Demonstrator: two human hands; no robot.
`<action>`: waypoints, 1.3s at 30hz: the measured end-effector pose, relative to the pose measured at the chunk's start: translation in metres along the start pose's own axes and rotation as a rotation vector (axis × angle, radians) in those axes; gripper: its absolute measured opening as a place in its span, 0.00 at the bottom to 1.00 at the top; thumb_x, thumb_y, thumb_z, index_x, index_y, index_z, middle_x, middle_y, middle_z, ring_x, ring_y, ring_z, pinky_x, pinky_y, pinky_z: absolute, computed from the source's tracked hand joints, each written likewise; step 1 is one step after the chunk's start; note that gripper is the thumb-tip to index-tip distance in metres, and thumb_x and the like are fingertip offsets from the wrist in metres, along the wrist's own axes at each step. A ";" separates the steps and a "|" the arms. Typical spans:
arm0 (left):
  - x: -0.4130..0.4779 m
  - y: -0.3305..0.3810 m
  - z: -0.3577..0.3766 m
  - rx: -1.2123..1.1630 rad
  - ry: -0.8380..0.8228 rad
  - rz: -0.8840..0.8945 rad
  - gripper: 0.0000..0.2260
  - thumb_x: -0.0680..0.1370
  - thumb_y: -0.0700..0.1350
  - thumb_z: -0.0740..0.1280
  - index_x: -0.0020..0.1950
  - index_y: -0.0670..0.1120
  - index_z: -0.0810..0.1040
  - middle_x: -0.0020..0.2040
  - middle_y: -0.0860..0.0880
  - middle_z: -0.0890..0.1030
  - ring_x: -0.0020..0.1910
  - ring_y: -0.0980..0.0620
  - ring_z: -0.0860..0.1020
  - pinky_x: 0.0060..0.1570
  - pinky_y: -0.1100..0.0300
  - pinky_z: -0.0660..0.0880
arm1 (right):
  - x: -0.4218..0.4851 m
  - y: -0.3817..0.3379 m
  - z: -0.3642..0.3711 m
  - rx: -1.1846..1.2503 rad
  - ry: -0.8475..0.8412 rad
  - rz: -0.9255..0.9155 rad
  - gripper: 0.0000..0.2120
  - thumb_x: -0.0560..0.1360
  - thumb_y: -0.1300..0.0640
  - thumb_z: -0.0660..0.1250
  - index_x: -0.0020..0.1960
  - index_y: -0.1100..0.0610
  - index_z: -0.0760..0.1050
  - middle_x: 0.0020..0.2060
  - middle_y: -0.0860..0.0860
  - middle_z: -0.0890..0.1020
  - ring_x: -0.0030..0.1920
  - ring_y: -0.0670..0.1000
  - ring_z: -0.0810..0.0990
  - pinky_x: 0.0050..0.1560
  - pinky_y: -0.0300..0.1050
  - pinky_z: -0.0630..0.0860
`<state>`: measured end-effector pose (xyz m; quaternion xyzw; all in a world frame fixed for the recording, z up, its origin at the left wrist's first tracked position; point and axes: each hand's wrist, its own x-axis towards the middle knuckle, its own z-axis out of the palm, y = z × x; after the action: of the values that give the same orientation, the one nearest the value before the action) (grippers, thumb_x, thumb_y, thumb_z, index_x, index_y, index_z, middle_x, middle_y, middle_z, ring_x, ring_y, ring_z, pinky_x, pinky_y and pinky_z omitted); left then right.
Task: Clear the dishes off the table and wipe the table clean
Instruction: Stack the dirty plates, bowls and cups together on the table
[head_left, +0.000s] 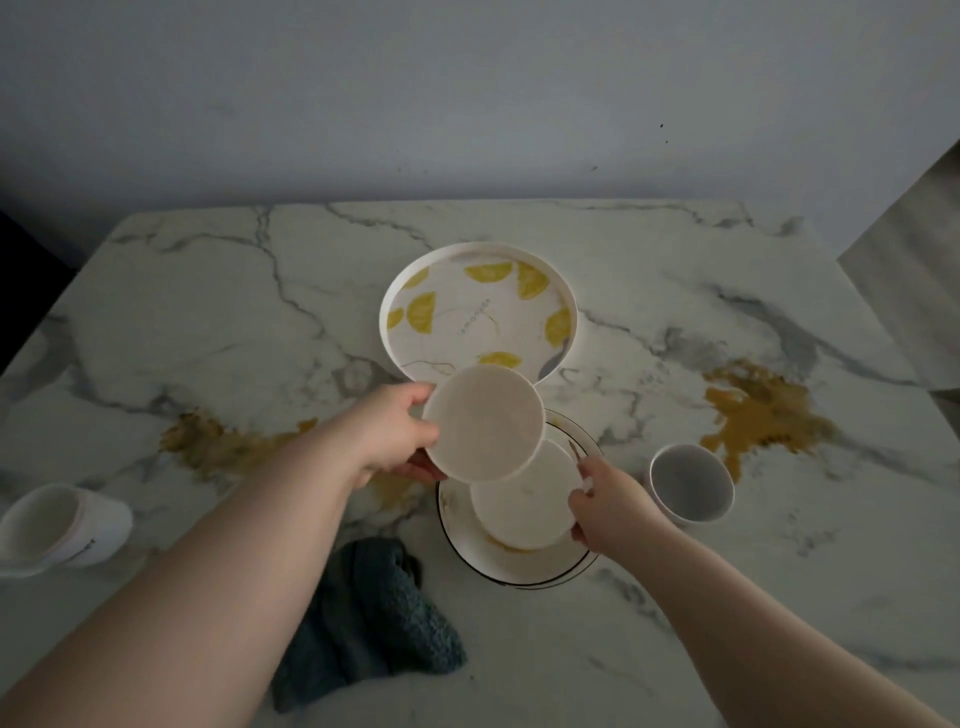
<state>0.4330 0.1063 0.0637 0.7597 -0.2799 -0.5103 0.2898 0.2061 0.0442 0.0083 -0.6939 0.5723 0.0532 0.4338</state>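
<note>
Clearing is under way at a marble table (208, 312): the left hand (395, 436) grips a small white plate (483, 422) by its 9 o'clock edge, thumb on top, holding it above the table's centre. Just toward 5 o'clock, the right hand (608, 506) pinches the rim of a second small plate (519, 509) lying on a black-rimmed plate (519, 571). The lemon-print tray (387, 312) waits at 12 o'clock, likely the stacking spot. Both small plates face up; being round, they have no long axis. Two cups (691, 483) (57, 525), yellow spills (763, 415) and the blue cloth (363, 623) at 6 o'clock remain; wiping probably comes later.
</note>
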 end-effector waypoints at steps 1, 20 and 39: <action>-0.001 -0.003 0.008 0.022 -0.027 0.005 0.23 0.77 0.31 0.60 0.68 0.51 0.72 0.49 0.42 0.82 0.37 0.47 0.84 0.30 0.58 0.80 | 0.003 0.000 0.004 0.004 -0.004 0.000 0.10 0.73 0.61 0.56 0.53 0.55 0.70 0.39 0.56 0.82 0.40 0.58 0.82 0.44 0.55 0.81; 0.005 -0.021 0.054 0.465 0.036 0.091 0.27 0.78 0.37 0.60 0.75 0.57 0.63 0.40 0.48 0.82 0.30 0.52 0.83 0.38 0.55 0.82 | -0.020 0.034 -0.009 0.169 0.059 0.147 0.08 0.75 0.57 0.60 0.43 0.61 0.75 0.32 0.58 0.83 0.28 0.52 0.78 0.34 0.51 0.80; 0.050 -0.074 0.051 0.670 0.161 -0.113 0.15 0.78 0.50 0.67 0.62 0.45 0.75 0.59 0.44 0.79 0.57 0.43 0.77 0.57 0.51 0.75 | -0.008 0.045 0.026 0.249 -0.009 0.216 0.09 0.77 0.58 0.59 0.46 0.61 0.75 0.30 0.58 0.82 0.28 0.54 0.78 0.37 0.50 0.81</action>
<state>0.4108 0.1123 -0.0365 0.8647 -0.3657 -0.3440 0.0169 0.1766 0.0688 -0.0283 -0.5688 0.6438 0.0312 0.5108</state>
